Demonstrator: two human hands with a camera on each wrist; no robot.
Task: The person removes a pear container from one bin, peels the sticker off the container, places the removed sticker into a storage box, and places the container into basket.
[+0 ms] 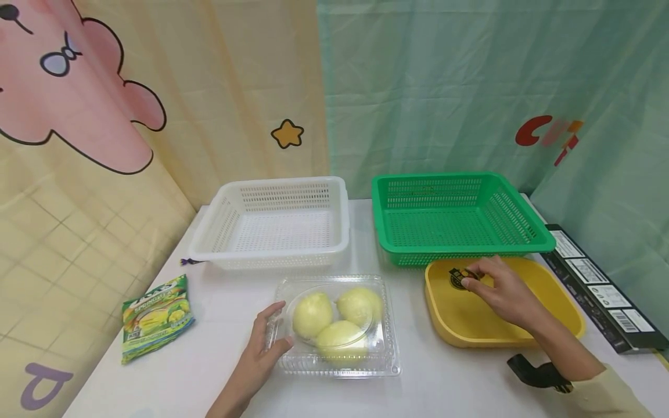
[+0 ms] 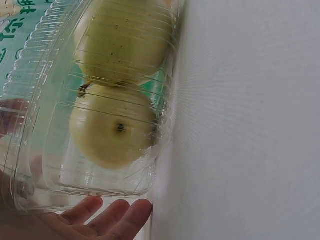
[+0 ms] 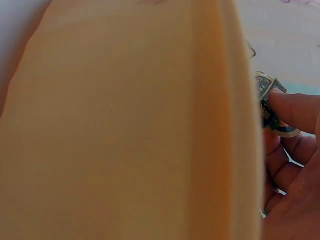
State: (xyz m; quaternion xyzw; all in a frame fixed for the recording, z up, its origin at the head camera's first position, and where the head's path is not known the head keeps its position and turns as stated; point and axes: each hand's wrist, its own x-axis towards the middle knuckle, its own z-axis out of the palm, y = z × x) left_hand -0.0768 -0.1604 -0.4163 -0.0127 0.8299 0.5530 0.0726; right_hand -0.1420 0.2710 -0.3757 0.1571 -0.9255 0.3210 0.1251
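A clear plastic clamshell box [image 1: 334, 370] with three pale yellow-green pears [image 1: 342, 339] stands on the white table. My left hand [image 1: 254, 348] rests against its left side, thumb at the front corner and fingers fairly straight. In the left wrist view, several fingertips [image 2: 135, 212] stick out beside the box's end. Over the yellow tray [image 1: 499, 341], my right hand [image 1: 504, 290] pinches a black-and-gold sticker [image 1: 459, 278] between thumb and finger. The right wrist view shows the sticker [image 3: 272, 102] with curled edges; the tray's blurred wall fills much of that view.
Behind stand a white slotted basket [image 1: 269, 255] and a green slotted basket [image 1: 465, 251], which meets the tray's back edge. A green-and-yellow snack packet [image 1: 157, 318] lies at left. Along the right edge is a long black box [image 1: 606, 284] with white labels. Printed curtains [image 1: 418, 87] hang behind.
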